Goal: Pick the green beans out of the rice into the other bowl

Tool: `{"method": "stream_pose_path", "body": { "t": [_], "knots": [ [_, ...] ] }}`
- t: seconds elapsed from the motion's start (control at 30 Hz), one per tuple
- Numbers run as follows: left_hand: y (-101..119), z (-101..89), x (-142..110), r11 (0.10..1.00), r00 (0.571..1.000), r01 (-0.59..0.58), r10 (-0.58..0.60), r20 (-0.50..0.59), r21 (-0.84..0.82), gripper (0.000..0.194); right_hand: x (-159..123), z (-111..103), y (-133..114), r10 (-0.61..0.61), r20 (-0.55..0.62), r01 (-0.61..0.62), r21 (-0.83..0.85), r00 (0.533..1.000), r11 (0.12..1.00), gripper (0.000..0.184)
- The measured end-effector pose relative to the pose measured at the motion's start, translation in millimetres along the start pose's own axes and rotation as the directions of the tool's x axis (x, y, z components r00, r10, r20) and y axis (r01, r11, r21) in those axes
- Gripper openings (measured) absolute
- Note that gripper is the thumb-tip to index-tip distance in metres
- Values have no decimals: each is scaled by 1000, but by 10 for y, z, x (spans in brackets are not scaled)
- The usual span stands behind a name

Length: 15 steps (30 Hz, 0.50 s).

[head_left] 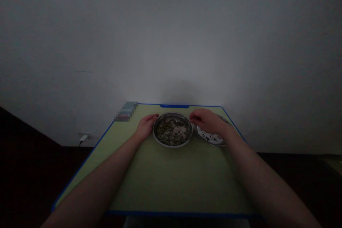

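A round metal bowl (172, 141) holding a mix of dark and pale grains stands on the green table (165, 178) near its far edge. My left hand (146, 126) rests against the bowl's left rim, fingers curled along it. My right hand (207, 121) hovers at the bowl's right rim, above a white plate (213, 138) with several dark grains on it. Its fingertips are pinched together; what they hold is too small to make out.
The table has a blue border and stands against a plain white wall. A blurred small object (125, 111) lies at the far left corner. A white plug (83, 138) sits at the wall's base on the left. The floor around is dark.
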<state>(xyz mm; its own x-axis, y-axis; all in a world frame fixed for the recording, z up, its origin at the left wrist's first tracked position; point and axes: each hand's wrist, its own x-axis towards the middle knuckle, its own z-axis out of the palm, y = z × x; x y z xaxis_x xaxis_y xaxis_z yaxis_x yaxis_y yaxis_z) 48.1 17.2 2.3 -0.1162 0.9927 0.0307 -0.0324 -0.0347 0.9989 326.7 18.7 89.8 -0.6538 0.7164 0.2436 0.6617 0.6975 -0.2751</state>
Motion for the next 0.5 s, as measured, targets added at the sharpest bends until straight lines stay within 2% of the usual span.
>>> {"method": "stream_pose_path", "body": {
  "t": [0.13, 0.2, 0.37, 0.5],
  "knots": [
    [-16, -20, 14, 1000, 1000, 14, -13, -2, 10, 52, -347, -79, 305, 121, -122, -114, 66, 985, 991, 20],
    [-18, -29, 14, 999, 999, 38, -38, -11, 8, 53, -482, -83, 437, 184, -140, -172, 96, 973, 980, 21],
    [2, -48, -4, 999, 999, 32, -31, -18, 23, 54, -626, -66, 621, 284, -58, -281, 62, 957, 958, 17],
    [38, -48, -30, 997, 999, 34, -32, -36, 66, 54, -610, -55, 624, 263, -26, -263, -33, 965, 964, 28]
  ]
}}
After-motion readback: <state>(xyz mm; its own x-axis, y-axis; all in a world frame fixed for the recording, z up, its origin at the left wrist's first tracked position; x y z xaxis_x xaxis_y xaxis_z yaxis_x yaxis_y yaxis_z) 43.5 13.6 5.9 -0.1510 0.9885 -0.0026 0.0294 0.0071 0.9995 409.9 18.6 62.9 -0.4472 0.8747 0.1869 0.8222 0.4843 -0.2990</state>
